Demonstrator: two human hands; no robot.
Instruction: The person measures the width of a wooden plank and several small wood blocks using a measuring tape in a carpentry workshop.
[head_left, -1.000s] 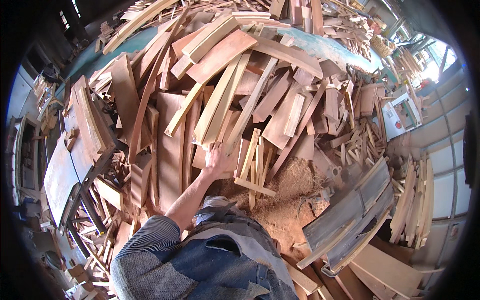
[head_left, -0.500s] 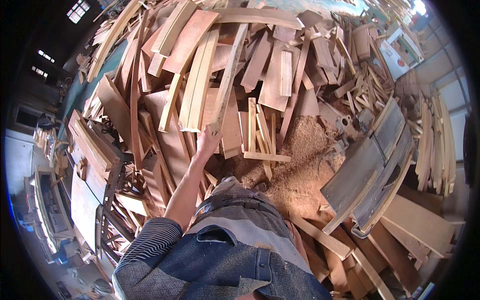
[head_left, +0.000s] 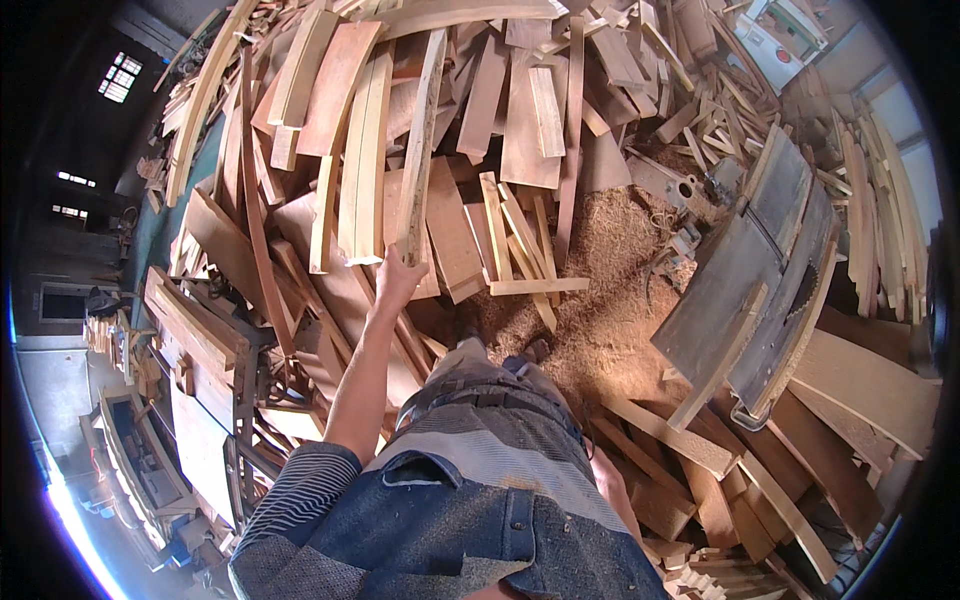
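Note:
My left hand [head_left: 398,280] reaches forward with its fingers closed round the near end of a long, narrow wooden strip [head_left: 418,150]. The strip slopes away over the heap of lumber, its rough edge darker than its face. Just left of it lie pale, curved wooden pieces [head_left: 365,170], side by side. A flat brown board [head_left: 453,235] rests to the right of the strip. My right forearm [head_left: 612,485] hangs beside my body, and the fingers of that hand cannot be made out.
A table saw [head_left: 735,270] with a grey top stands at the right. Sawdust [head_left: 610,260] covers the floor between it and the heap. Long boards [head_left: 690,450] lie below the saw. A stack with a white panel [head_left: 203,440] stands at the left.
The whole view has turned and shifted a little, so the heap appears further left. My left hand keeps its hold on the strip's near end.

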